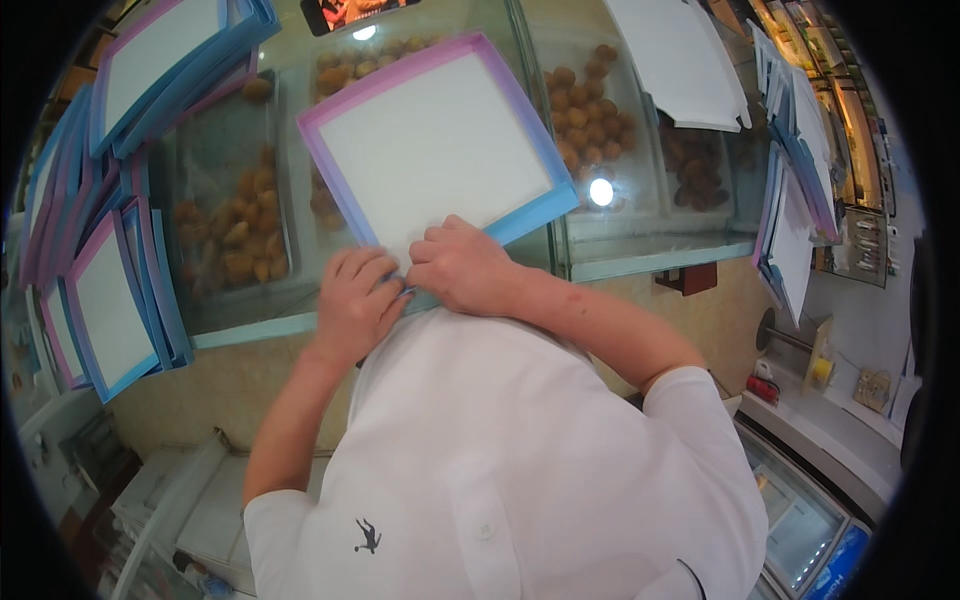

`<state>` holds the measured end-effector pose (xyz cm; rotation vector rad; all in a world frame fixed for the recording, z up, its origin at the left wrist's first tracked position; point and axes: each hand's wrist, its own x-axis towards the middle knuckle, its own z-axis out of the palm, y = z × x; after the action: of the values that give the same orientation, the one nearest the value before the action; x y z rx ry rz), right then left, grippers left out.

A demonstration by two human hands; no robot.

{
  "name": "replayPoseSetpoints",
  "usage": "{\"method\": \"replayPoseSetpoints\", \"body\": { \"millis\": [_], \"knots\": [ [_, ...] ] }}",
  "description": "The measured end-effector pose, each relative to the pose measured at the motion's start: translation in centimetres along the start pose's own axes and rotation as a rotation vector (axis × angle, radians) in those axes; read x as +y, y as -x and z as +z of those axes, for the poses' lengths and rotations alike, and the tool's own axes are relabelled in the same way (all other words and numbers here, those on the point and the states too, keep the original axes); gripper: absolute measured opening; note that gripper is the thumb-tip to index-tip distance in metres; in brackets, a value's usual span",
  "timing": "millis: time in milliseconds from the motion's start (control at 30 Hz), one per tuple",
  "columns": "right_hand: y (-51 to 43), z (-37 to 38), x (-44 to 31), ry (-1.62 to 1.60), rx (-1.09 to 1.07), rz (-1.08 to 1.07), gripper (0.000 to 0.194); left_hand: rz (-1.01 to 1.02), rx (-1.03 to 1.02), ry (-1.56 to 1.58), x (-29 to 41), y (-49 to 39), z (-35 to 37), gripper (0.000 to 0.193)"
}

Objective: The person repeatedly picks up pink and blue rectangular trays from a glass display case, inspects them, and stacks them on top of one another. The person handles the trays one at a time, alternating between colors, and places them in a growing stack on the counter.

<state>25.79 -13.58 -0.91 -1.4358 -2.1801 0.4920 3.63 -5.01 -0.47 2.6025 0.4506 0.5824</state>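
Observation:
A shallow square cardboard tray (442,142), white inside with pink, purple and blue walls, lies tilted on a glass display case. Its nearest corner is between my hands, close to my shirt. My left hand (358,296) grips the left side of that corner with curled fingers. Across from it, my right hand (461,262) has its fingers bent over the blue wall by the same corner. The fingers hide the corner itself.
Round brown food pieces (585,116) show through the glass case (255,328). Stacked cardboard trays (112,300) stand at left. Flat white cardboard (682,64) lies at upper right, with more folded trays (795,165) beyond. A phone (356,13) with a lit screen is at the top.

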Motion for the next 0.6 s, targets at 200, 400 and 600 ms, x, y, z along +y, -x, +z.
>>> {"method": "replayPoseSetpoints", "body": {
  "millis": [200, 400, 600],
  "knots": [
    [0.3, -4.7, -0.8, 0.12, -0.057, 0.048, 0.016, -0.013, -0.076, -0.071, -1.0, 0.3, -2.8, 0.011],
    [4.5, -11.0, 2.6, 0.273, 0.013, 0.13, 0.041, -0.09, -0.115, -0.096, -1.4, -0.2, -6.9, 0.026],
    [3.4, -6.5, 2.8, 0.185, 0.093, 0.018, 0.028, -0.132, -0.184, 0.329, 2.9, -5.0, 0.4, 0.035]
  ]
}}
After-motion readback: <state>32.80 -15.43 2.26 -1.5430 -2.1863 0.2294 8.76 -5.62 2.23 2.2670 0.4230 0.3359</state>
